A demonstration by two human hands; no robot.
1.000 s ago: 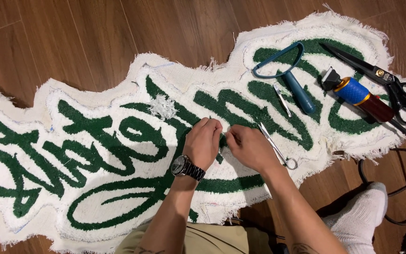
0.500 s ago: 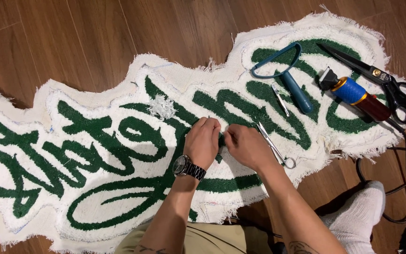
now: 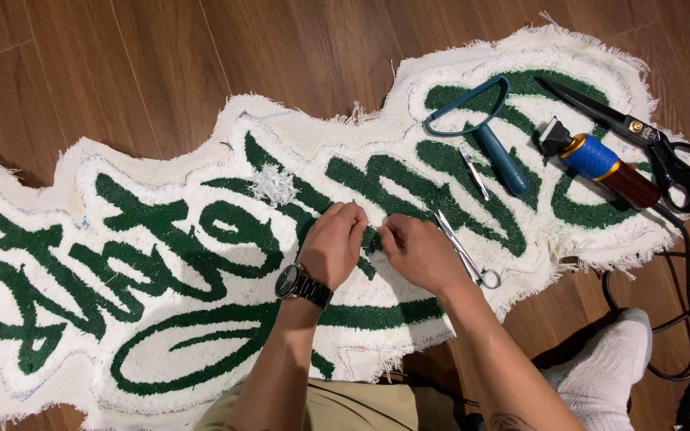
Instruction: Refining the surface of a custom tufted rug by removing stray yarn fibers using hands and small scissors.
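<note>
A: Where is the rug, and how do the hands sit on it?

B: The white and green tufted rug lies flat on the wooden floor, running from the lower left of the frame to the upper right. Both hands meet just below the centre. The left hand, a dark wristwatch on its wrist, is knuckles-up with fingers curled down into the pile. The right hand faces it, fingertips nearly touching the left's.

A: Are they gripping anything?

B: Both pinch narrowly at the pile where green meets white, but the fingers cover the spot, so I cannot tell what, if anything, sits between them.

A: What lies around?

B: Small silver scissors just right of the right hand. A tuft of loose white yarn up and left. Toward the upper right: silver tweezers, a teal-handled loop tool, a blue and brown corded trimmer, and large black shears.

A: Anything cut off?

B: The rug's left end leaves the frame; a white sock shows at lower right.
</note>
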